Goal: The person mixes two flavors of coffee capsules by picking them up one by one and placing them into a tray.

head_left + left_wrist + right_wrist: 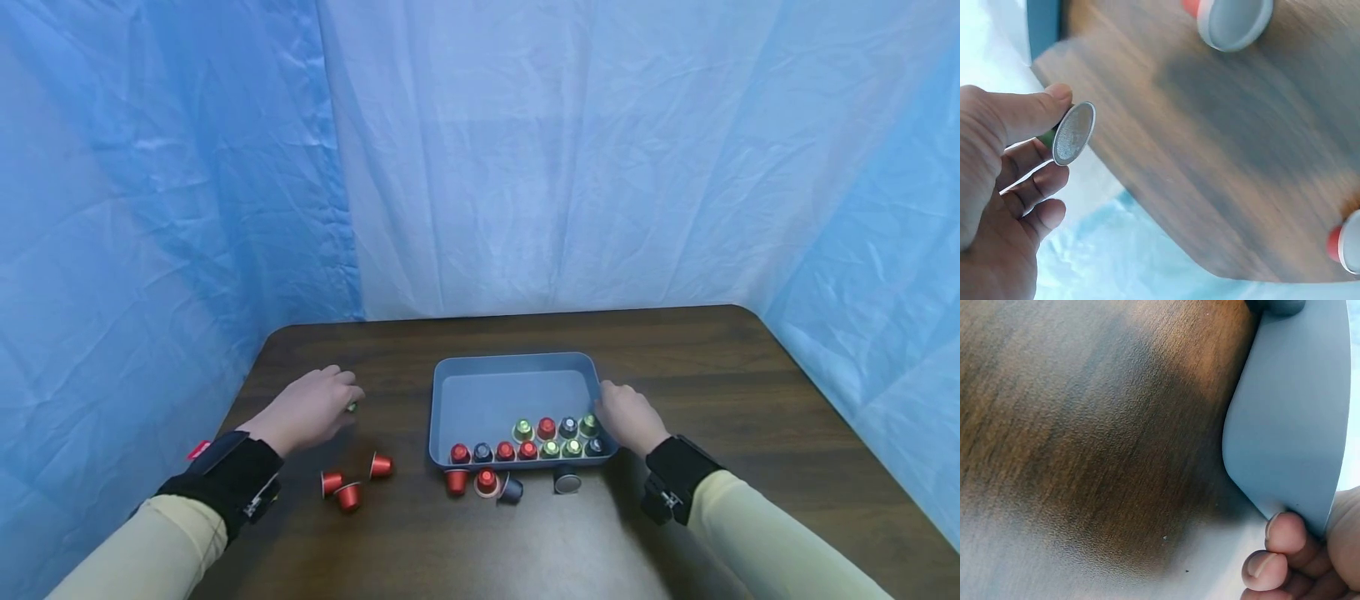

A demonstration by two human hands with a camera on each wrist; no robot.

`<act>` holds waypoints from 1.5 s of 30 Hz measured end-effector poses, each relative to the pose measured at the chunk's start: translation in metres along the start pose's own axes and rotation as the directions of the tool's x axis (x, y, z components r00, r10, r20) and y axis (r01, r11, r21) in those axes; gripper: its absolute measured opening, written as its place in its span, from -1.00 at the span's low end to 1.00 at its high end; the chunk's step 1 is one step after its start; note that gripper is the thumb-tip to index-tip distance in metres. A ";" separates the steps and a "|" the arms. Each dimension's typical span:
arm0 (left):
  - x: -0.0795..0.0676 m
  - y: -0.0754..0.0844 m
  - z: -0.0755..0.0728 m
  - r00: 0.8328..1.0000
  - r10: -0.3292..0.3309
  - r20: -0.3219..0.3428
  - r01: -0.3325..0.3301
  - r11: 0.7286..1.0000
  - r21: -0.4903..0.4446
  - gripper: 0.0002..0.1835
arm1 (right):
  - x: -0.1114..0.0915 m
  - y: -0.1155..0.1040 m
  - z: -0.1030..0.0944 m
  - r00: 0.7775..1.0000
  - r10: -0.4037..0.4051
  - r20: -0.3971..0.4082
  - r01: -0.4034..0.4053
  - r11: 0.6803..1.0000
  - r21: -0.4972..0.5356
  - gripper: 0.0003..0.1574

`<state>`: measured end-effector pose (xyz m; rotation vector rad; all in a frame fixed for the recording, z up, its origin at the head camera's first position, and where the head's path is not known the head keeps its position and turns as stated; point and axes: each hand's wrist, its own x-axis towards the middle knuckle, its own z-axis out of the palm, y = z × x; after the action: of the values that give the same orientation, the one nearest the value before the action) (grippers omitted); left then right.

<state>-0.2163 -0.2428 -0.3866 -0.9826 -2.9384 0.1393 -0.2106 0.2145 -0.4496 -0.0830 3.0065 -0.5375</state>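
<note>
My left hand [315, 410] is over the table, left of the tray, pinching a green coffee capsule [1074, 134] between thumb and fingers. In the left wrist view the capsule's silver lid faces away from the palm. With my right hand [632, 418] I grip the right side of a blue-grey tray [480, 398]; in the right wrist view, fingertips [1287, 534] curl against its outer wall. Red, green and dark blue capsules stand lid down in two rows along the tray's front, such as a red capsule [460, 454] in the front left corner.
Left of the tray lie three red capsules, one of them nearest it [381, 465]. Just before the tray's front edge are two red capsules, a dark blue capsule [512, 490] and a black capsule [567, 481]. Blue sheets [480, 167] hang around the dark wooden table [420, 550].
</note>
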 end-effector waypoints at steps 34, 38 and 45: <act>0.091 0.115 -0.018 0.991 0.111 0.069 -0.086 0.950 -0.300 -0.77 | -0.003 -0.001 -0.003 1.000 0.017 0.013 -0.017 0.999 0.029 -0.73; 0.099 0.126 -0.013 0.987 0.125 0.096 -0.089 0.946 -0.313 -0.75 | -0.003 -0.003 -0.003 1.000 0.018 0.016 -0.019 0.999 0.031 -0.72; 0.110 0.139 -0.003 0.982 0.150 0.116 -0.107 0.944 -0.313 -0.74 | -0.002 -0.002 -0.002 1.000 0.024 0.017 -0.024 0.999 0.030 -0.72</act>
<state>-0.2209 -0.0656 -0.3957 -1.2524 -3.0824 -0.2642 -0.2091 0.2138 -0.4467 -0.0492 2.9778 -0.5772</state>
